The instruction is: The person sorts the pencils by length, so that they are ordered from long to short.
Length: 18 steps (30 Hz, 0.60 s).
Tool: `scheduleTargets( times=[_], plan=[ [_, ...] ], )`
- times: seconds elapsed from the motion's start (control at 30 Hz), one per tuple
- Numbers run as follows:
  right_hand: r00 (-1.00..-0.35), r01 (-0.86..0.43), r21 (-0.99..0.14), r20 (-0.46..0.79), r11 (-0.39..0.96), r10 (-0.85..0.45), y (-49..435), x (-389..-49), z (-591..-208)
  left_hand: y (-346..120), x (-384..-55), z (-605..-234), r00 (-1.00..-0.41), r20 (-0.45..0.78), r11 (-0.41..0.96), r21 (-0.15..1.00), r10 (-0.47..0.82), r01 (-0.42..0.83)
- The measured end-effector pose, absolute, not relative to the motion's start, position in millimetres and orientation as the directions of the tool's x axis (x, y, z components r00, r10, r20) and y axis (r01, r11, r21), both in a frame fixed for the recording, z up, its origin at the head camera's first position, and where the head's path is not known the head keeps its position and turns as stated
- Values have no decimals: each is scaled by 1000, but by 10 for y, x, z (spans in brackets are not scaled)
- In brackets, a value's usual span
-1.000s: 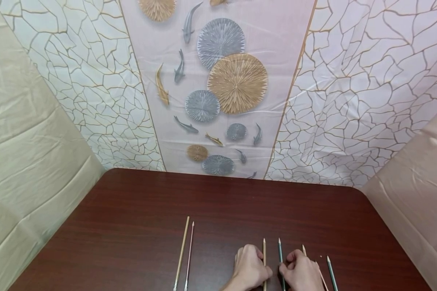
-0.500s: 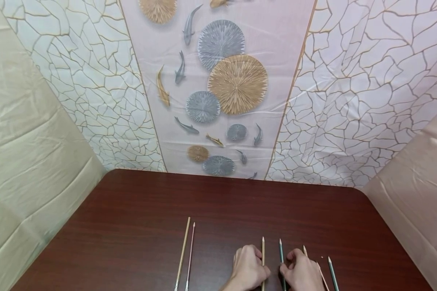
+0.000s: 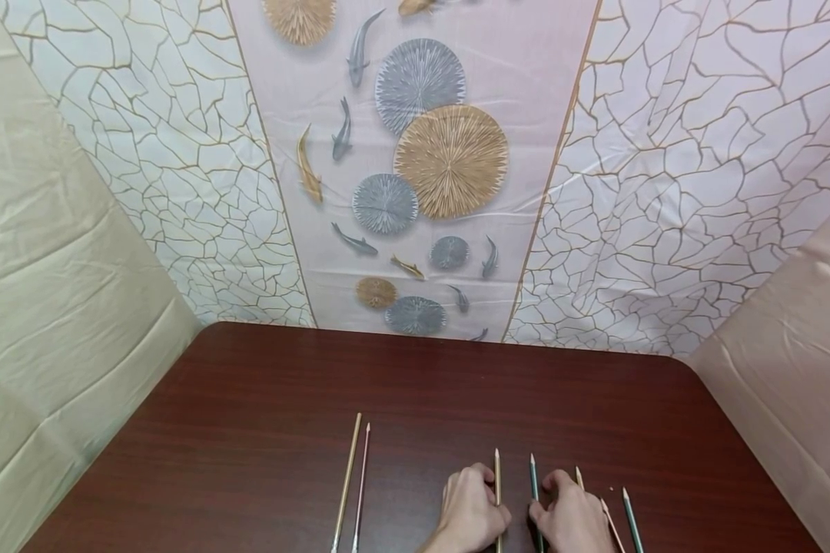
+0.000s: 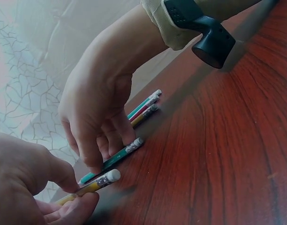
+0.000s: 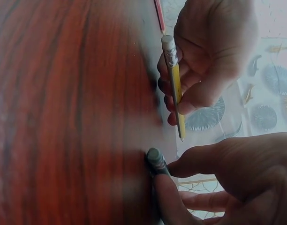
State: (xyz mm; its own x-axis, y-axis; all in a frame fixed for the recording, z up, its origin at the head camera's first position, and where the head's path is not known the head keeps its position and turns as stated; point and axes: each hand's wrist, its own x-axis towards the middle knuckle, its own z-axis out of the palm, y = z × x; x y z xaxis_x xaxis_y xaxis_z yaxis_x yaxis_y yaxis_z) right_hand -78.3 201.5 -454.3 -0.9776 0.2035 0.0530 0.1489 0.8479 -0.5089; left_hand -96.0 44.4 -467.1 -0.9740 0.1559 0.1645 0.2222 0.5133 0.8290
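A yellow pencil (image 3: 497, 480) with a white eraser is pinched between the thumb and fingers of my left hand (image 3: 469, 507), its sharpened tip pointing away from me. In the left wrist view, that eraser end is lifted toward the camera. Just to the right, my right hand (image 3: 572, 513) has thumb and fingers on either side of a green pencil (image 4: 116, 158) that lies along the tabletop. The right wrist view shows this pencil's eraser (image 5: 154, 155) between thumb and forefinger. Both pencils run nearly parallel, a small gap apart.
Beyond my right hand lie another yellow pencil (image 3: 579, 478), a pinkish-red pencil (image 3: 612, 525) and a second green pencil (image 3: 632, 520). To the left, a gold-coloured pencil (image 3: 348, 480) and a dark pink pencil (image 3: 362, 488) lie side by side on the brown table (image 3: 249, 430). Patterned cloth (image 3: 449, 161) hangs behind.
My left hand and its yellow pencil have shifted slightly to the left, widening the gap to the green pencil. The right hand stays almost in place.
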Motion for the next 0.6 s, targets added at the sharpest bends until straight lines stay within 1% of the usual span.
scheduleTargets(
  times=[0.23, 0.47, 0.6],
  plan=[
    [-974, 190, -497, 13, 847, 226, 1983, -796, -4533, 437, -951, -4676, -973, 168, 489, 842, 159, 225],
    [-978, 179, -494, 6, 851, 210, 1991, -784, -4533, 427, -949, -4684, -972, 171, 482, 845, 163, 230],
    [-978, 194, -488, -26, 851, 208, 2003, -790, -4533, 429, -950, -4678, -973, 164, 480, 848, 165, 224]
  ],
)
